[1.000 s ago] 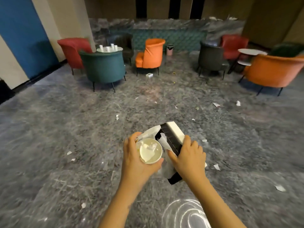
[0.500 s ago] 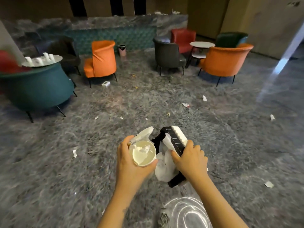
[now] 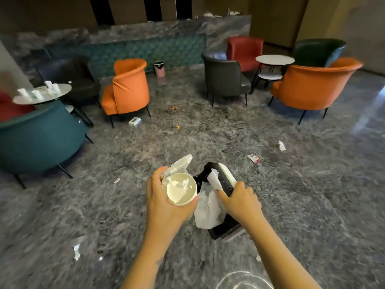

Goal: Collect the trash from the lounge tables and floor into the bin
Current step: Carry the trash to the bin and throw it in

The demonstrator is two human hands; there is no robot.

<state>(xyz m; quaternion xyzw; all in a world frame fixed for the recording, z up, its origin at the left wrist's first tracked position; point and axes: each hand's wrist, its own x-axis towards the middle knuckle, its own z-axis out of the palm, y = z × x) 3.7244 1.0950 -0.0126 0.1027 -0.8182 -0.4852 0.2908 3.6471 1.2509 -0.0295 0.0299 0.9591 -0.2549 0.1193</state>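
Now, at far left, white cups (image 3: 35, 93) stand on a round tabletop (image 3: 62, 89), and the pink bin (image 3: 159, 69) sits well off by the back wall. My left hand (image 3: 164, 203) grips a paper cup (image 3: 181, 191) and a wrapper (image 3: 181, 163). My right hand (image 3: 241, 202) clamps a black tray (image 3: 226, 228) with a napkin (image 3: 208, 207). Paper scraps (image 3: 281, 146) lie on the floor (image 3: 312, 184).

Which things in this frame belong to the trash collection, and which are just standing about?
Job: paper cup in left hand; black tray and tissue in right hand; pink bin; white box and paper scrap on floor; cups on side table.
Bystanders: grey armchair; teal armchair; white round table.
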